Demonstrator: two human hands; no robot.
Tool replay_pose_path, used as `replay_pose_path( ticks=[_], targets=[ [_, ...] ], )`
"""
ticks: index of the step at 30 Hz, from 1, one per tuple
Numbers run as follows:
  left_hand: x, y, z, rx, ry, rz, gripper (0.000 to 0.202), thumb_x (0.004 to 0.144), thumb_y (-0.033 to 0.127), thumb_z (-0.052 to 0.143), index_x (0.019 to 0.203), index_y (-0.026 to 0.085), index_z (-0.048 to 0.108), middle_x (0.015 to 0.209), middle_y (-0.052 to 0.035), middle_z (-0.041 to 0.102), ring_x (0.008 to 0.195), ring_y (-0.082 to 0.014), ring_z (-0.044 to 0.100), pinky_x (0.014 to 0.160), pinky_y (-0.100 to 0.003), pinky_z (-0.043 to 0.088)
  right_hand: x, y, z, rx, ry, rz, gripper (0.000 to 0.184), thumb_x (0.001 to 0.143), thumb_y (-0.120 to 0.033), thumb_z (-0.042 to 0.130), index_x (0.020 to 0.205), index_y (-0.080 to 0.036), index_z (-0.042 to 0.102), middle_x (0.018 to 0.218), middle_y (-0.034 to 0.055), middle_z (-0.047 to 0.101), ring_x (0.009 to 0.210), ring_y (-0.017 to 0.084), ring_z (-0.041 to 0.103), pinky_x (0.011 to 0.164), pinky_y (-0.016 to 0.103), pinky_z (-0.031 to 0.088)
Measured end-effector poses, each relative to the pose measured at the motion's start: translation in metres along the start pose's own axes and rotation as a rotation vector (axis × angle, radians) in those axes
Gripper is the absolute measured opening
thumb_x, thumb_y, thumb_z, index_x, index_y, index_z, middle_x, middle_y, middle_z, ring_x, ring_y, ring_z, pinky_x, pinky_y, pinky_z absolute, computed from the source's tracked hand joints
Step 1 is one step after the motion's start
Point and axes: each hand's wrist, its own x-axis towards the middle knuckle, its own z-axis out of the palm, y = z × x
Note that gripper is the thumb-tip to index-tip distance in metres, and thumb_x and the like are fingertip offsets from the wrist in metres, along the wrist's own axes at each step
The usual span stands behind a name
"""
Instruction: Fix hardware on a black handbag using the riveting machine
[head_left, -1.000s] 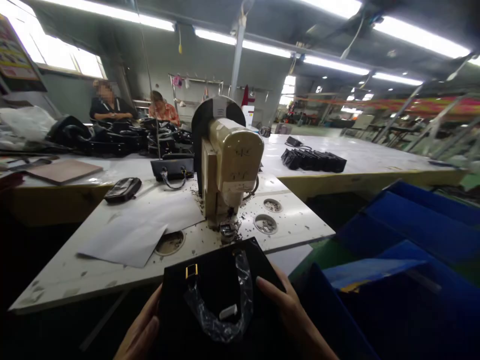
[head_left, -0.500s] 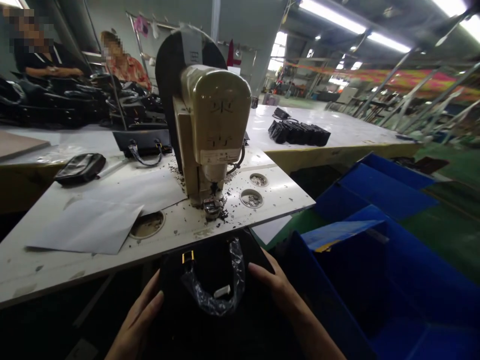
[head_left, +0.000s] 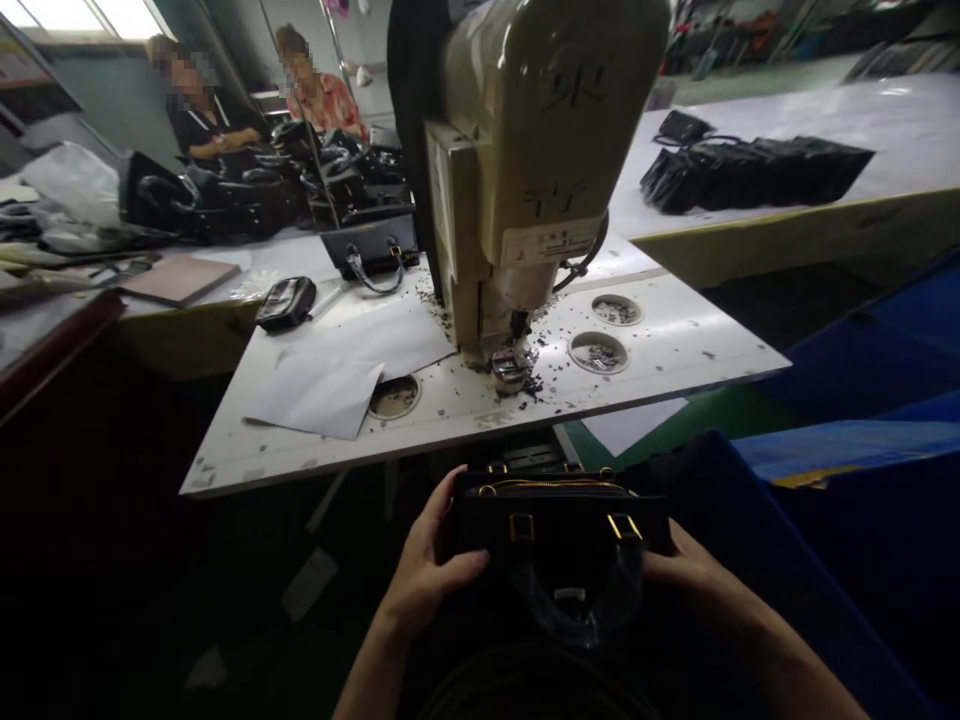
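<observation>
A black handbag (head_left: 570, 525) with gold buckles, a gold zipper along its top and a plastic-wrapped handle is held between both hands, below the front edge of the machine table. My left hand (head_left: 435, 565) grips its left end, thumb on the near face and fingers behind. At its right end, my right hand (head_left: 679, 560) closes on the bag, its fingers partly hidden. Beyond the bag rises a beige press-like machine (head_left: 551, 150), whose lower head (head_left: 511, 368) is ringed by small black scraps.
White sheets (head_left: 322, 395) lie on the machine table (head_left: 465, 425), beside round cup holes. A small black pouch (head_left: 285, 303) and another black handbag (head_left: 375, 245) sit behind. Blue bins (head_left: 847, 560) stand at right. Two people sit at the back left among black bags.
The handbag has tipped so that its zippered top now faces up, and it sits clear of the table edge. Both hands moved with it. My view has swung left and down.
</observation>
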Motion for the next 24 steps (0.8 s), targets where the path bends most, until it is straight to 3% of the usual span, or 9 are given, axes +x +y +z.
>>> replay_pose_path(
  ticks=[6, 12, 17, 24],
  targets=[
    [0.006, -0.006, 0.008, 0.057, 0.033, 0.006, 0.087, 0.078, 0.035, 0.085, 0.154, 0.033, 0.043, 0.147, -0.006, 0.056, 0.133, -0.0344, 0.056, 0.115, -0.045, 0.042, -0.004, 0.018, 0.005, 0.092, 0.07, -0.029, 0.066, 0.066, -0.037, 0.09, 0.125, -0.017, 0.068, 0.112, 0.0114, 0.077, 0.099, 0.035, 0.071, 0.085, 0.045, 0.057],
    [0.027, -0.007, 0.018, 0.078, 0.142, -0.189, 0.073, 0.085, 0.044, 0.081, 0.148, 0.022, 0.05, 0.14, -0.0113, 0.064, 0.133, -0.0347, 0.057, 0.117, -0.047, 0.041, -0.007, 0.035, 0.004, 0.421, 0.238, 0.203, 0.033, 0.072, -0.031, 0.088, 0.099, -0.018, 0.074, 0.082, 0.0044, 0.079, 0.072, 0.023, 0.073, 0.066, 0.032, 0.059],
    [0.041, -0.013, 0.023, -0.009, 0.155, -0.298, 0.073, 0.082, 0.05, 0.082, 0.143, 0.017, 0.057, 0.135, -0.0136, 0.069, 0.131, -0.0388, 0.06, 0.117, -0.052, 0.041, -0.009, 0.037, -0.001, 0.452, 0.27, 0.221, 0.029, 0.076, -0.032, 0.086, 0.099, -0.017, 0.076, 0.087, 0.0068, 0.08, 0.076, 0.024, 0.075, 0.069, 0.032, 0.06],
    [0.042, -0.027, 0.026, 0.039, 0.083, -0.237, 0.071, 0.085, 0.045, 0.08, 0.146, 0.017, 0.054, 0.155, -0.0136, 0.054, 0.145, -0.0325, 0.048, 0.123, -0.046, 0.035, -0.024, 0.046, -0.008, 0.465, 0.435, 0.098, 0.029, 0.075, -0.034, 0.087, 0.099, -0.022, 0.077, 0.088, 0.0025, 0.081, 0.078, 0.024, 0.075, 0.069, 0.032, 0.059]
  ],
)
